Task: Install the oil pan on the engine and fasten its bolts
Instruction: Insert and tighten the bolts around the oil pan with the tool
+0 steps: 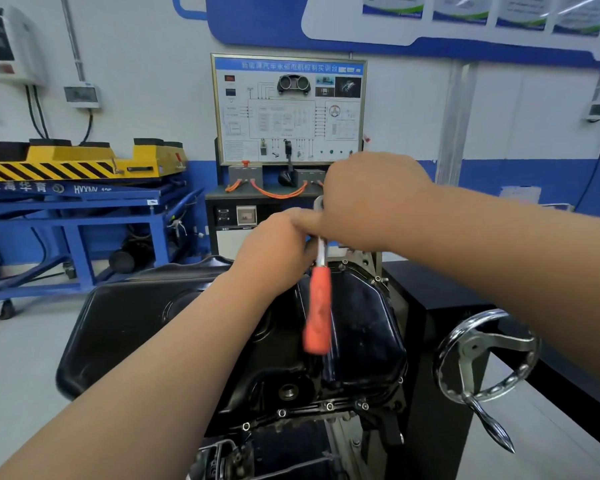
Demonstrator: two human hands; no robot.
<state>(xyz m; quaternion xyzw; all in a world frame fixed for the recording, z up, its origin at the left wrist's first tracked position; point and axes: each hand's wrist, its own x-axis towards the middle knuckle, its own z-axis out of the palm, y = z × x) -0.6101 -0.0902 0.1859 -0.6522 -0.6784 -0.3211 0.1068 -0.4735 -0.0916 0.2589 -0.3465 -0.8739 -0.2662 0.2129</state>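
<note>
Centrally, right hand (pixel 371 199) clasps ratchet (pixel 317 313) above oil pan (pixel 364 327) — left hand (pixel 274 244) grip hidden; handwheel (pixel 485 351) beside.

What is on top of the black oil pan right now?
An orange-handled ratchet slants over the pan's far rim, gripped by left hand and right hand. They hide its socket end.
</note>
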